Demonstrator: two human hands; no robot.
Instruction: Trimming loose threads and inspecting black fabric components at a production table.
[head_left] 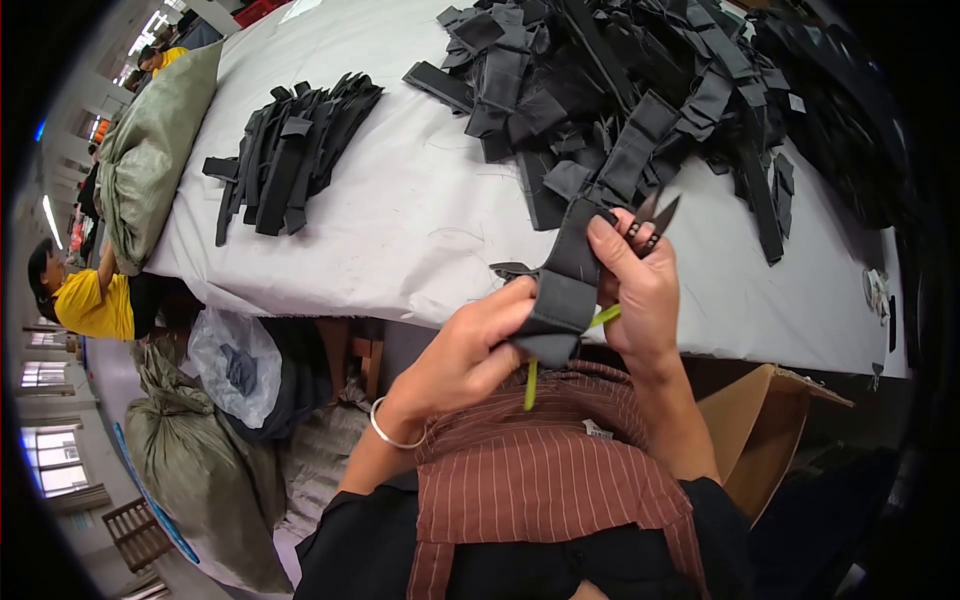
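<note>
Between my two hands, at the table's near edge, is a black fabric strip (pixel 572 240) with folded, stitched sections. My left hand (pixel 465 350), a bracelet on its wrist, pinches the lower folded part. The thumb of my right hand (pixel 640 285) presses the strip's upper end against the fingers. That same hand also holds thread snips (pixel 655 222), their dark blades pointing up and away. A yellow-green piece (pixel 531 385) shows below the strip, and more of that colour appears by my right palm; whether these belong to the snips I cannot tell.
A large heap of black fabric strips (pixel 610 90) covers the table's far right, with a smaller pile (pixel 290 150) at left. Woven sacks (pixel 205 470) stand left, near a person in yellow (pixel 95 303). An open cardboard box (pixel 750 430) sits right, below the table (pixel 340 270).
</note>
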